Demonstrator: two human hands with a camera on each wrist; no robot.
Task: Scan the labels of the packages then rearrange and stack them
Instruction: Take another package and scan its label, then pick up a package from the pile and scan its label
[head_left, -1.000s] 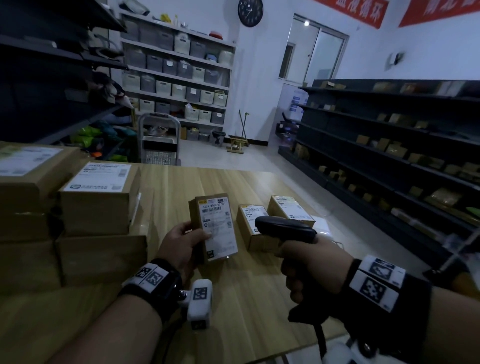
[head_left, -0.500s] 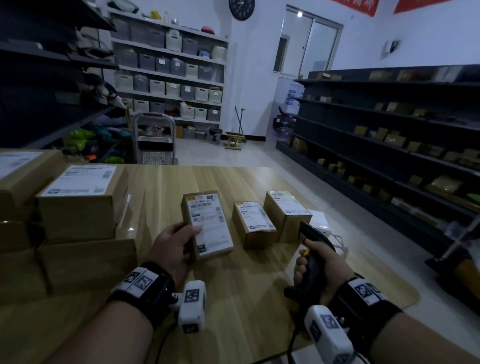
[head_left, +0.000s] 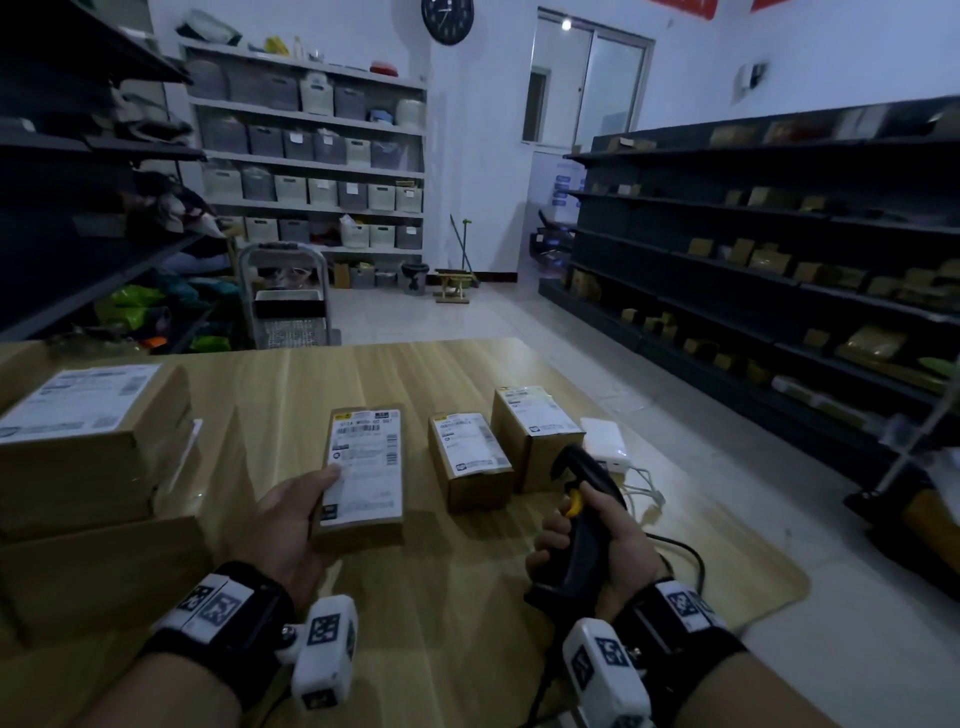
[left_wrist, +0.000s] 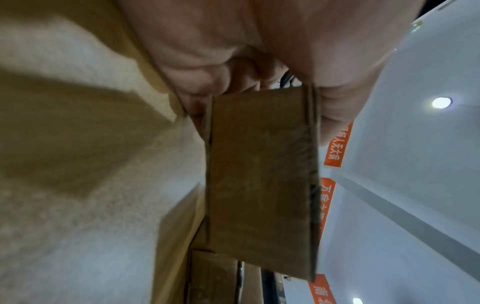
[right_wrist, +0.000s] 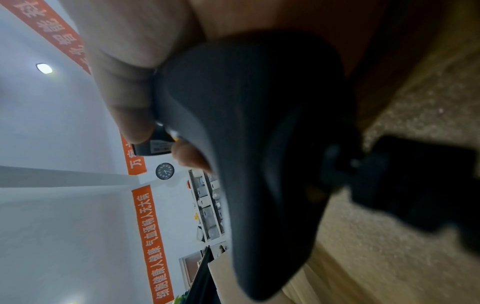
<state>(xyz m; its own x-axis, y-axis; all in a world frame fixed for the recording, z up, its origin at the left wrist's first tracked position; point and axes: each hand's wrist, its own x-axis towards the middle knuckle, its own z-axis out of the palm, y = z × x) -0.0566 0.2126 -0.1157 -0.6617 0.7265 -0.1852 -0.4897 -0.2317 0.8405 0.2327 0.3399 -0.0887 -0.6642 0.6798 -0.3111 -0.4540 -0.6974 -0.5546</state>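
Note:
My left hand (head_left: 291, 519) grips a small cardboard package (head_left: 363, 467) with a white shipping label facing up, thumb on the label; the left wrist view shows its brown underside (left_wrist: 262, 185) held between my fingers. My right hand (head_left: 587, 551) holds a black barcode scanner (head_left: 582, 509) with a yellow trigger by its handle, low over the table's right side, head pointing away from me; the right wrist view is filled by the scanner body (right_wrist: 259, 164). Two more small labelled packages (head_left: 467, 462) (head_left: 535, 431) sit in a row right of the held one.
A stack of larger labelled boxes (head_left: 88, 467) fills the left of the wooden table (head_left: 441, 597). A white box with cables (head_left: 605, 444) lies by the right edge. Dark shelves stand on the right, a cart (head_left: 288, 306) beyond the table.
My right hand has lowered the scanner from beside the held package down and right toward the table, turning its head away. The left hand keeps the package, lowered slightly.

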